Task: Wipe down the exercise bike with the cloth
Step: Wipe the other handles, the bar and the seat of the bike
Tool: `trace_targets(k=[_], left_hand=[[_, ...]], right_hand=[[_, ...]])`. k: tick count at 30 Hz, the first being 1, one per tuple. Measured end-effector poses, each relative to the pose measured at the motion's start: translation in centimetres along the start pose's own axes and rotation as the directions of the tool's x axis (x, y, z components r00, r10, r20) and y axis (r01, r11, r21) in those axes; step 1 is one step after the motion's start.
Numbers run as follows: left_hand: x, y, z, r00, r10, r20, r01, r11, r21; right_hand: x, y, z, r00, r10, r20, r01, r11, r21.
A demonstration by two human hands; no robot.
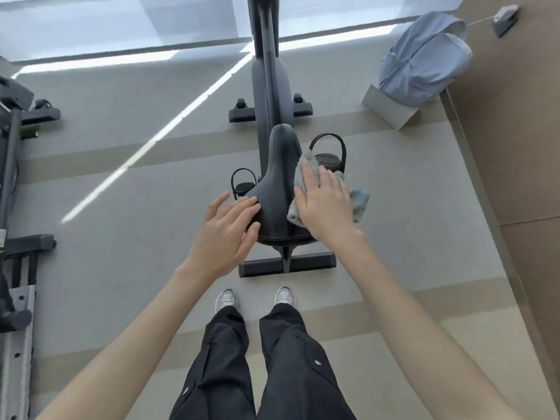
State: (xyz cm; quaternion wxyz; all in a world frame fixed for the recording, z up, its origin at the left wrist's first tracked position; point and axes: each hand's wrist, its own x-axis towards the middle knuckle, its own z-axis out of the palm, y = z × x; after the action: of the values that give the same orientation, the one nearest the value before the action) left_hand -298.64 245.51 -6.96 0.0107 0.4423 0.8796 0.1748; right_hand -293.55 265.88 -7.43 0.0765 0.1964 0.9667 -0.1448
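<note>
A black exercise bike stands in front of me, seen from above and behind. Its black saddle is at the centre of the view. My right hand lies flat with straight fingers on a light blue-grey cloth and presses it against the saddle's right side. My left hand rests with relaxed fingers on the saddle's left rear edge. Both pedals with their straps show beside the saddle. The rear base bar lies just ahead of my shoes.
A light blue backpack sits on a grey block at the right, against a brown wall. Another black machine stands along the left edge. The floor is grey carpet with a bright window band at the top.
</note>
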Motion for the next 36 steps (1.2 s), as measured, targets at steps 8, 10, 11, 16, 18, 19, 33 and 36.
trace_targets(k=[8, 10, 11, 16, 18, 19, 33, 36], left_hand=[[6.4, -1.5, -0.8, 0.959, 0.222, 0.176, -0.229, 0.973, 0.018], [7.7, -2.1, -0.7, 0.927, 0.296, 0.229, -0.308, 0.951, 0.016], [8.3, -2.4, -0.7, 0.91, 0.331, 0.249, -0.344, 0.939, 0.007], [11.2, -4.0, -0.4, 0.803, 0.499, 0.326, -0.521, 0.853, -0.022], [11.9, -4.6, -0.2, 0.759, 0.551, 0.347, -0.579, 0.815, -0.025], [12.2, -5.0, -0.1, 0.742, 0.57, 0.354, -0.598, 0.801, -0.037], [14.2, -5.3, 0.5, 0.593, 0.731, 0.338, -0.73, 0.665, -0.159], [14.5, -5.4, 0.5, 0.599, 0.73, 0.328, -0.718, 0.671, -0.182]], right_hand=[[-4.1, 0.1, 1.4, 0.983, 0.162, -0.084, -0.139, 0.964, 0.225], [-1.2, 0.4, 0.4, 0.956, 0.287, -0.063, -0.255, 0.916, 0.309], [0.2, 0.7, -0.2, 0.934, 0.358, -0.013, -0.328, 0.871, 0.365], [2.6, 1.0, -1.5, 0.812, 0.566, 0.141, -0.57, 0.719, 0.398], [1.7, 0.0, -0.8, 0.762, 0.645, 0.056, -0.598, 0.668, 0.443], [1.1, -0.6, -0.4, 0.727, 0.686, 0.018, -0.606, 0.63, 0.486], [-3.3, -10.2, 5.3, 0.465, 0.854, -0.233, -0.622, 0.502, 0.601], [-2.2, -6.5, 3.6, 0.474, 0.858, -0.197, -0.627, 0.486, 0.608]])
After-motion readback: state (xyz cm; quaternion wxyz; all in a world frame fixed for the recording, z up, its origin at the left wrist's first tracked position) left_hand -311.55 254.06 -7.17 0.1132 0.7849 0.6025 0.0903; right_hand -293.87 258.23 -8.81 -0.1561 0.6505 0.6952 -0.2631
